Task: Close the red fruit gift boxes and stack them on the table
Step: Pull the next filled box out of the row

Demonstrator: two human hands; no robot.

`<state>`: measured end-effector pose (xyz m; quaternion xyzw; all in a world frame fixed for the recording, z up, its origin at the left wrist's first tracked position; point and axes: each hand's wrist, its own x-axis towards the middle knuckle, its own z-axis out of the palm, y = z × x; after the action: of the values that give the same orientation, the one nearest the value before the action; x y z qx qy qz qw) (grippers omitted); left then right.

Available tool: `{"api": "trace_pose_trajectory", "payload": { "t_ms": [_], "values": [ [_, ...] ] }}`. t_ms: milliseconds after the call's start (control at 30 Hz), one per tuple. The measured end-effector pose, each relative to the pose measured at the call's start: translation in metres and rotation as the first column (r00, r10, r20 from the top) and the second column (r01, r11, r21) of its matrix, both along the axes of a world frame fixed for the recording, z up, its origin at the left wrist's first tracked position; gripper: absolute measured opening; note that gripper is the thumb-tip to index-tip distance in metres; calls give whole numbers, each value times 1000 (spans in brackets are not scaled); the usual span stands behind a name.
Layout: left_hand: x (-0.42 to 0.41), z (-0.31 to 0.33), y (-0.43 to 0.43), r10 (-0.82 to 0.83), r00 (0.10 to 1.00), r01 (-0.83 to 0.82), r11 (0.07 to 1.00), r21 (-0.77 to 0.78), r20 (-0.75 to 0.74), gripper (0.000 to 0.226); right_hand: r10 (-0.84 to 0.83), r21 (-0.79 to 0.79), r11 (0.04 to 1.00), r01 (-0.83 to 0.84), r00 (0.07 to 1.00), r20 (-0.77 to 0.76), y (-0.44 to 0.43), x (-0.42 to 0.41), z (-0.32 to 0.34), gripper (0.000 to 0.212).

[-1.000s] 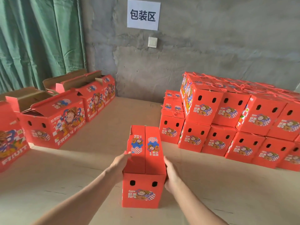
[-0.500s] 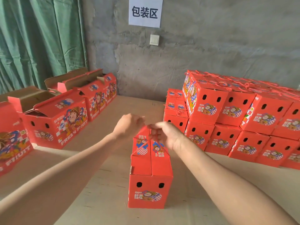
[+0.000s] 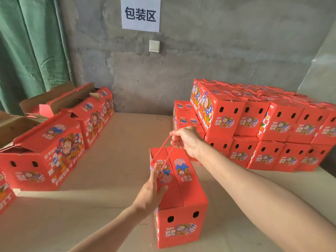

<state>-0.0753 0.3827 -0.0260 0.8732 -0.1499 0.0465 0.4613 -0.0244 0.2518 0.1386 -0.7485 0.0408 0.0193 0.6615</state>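
Red box (image 3: 179, 200) stands upright on bench (image 3: 101, 179), near front edge, top flaps closed. Right hand (image 3: 187, 140) above far end of box, fingers closed around red rope handle (image 3: 164, 151), rope pulled up and taut. Left hand (image 3: 151, 192) open, palm flat against left side of box top. Stack of closed boxes (image 3: 254, 128) at right, two layers, near wall. Open boxes (image 3: 54, 142) in row at left, flaps up. Green curtain (image 3: 32, 51) behind them. Paper sign (image 3: 141, 14) on wall.
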Motion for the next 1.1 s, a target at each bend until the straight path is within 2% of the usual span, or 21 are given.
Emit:
{"api": "trace_pose_trajectory", "payload": {
  "t_ms": [67,100,167,200,233,267,300,367,467,633,800,1000,1100],
  "values": [
    [4,15,2,-46,997,52,995,-88,69,83,-43,12,999,42,998,36,5,1,13,14],
    [8,26,3,-67,989,83,989,-119,129,79,-76,33,997,74,995,58,7,2,22,13],
    [19,48,5,-152,967,175,979,-102,205,56,-158,84,985,150,982,106,8,9,46,16],
    [25,59,5,-222,959,235,970,-55,177,47,-194,99,978,182,972,132,8,13,59,18],
    [31,68,6,-298,944,299,954,14,141,55,-220,102,973,206,962,161,7,16,72,21],
    [38,76,6,-346,929,334,937,102,129,73,-237,95,970,222,953,189,7,20,85,22],
    [45,84,6,-351,927,322,926,200,134,86,-244,81,969,232,946,215,8,24,97,21],
    [59,100,5,-316,936,262,920,290,157,92,-248,36,968,247,935,252,11,31,116,21],
    [78,117,3,-265,952,214,933,290,152,91,-249,-34,962,270,923,293,16,44,133,26],
    [119,130,-9,-142,977,135,989,55,160,86,-254,-54,955,292,897,361,5,77,157,23],
    [177,141,-34,-30,971,37,999,-24,239,80,-188,-125,954,273,868,459,-17,125,170,34],
    [276,143,-81,42,948,-67,995,68,317,85,-76,-218,948,230,832,549,-57,211,181,36],
    [330,143,-110,55,954,-73,996,50,295,85,-4,-325,917,231,820,573,-84,252,179,22]
  ]
}}
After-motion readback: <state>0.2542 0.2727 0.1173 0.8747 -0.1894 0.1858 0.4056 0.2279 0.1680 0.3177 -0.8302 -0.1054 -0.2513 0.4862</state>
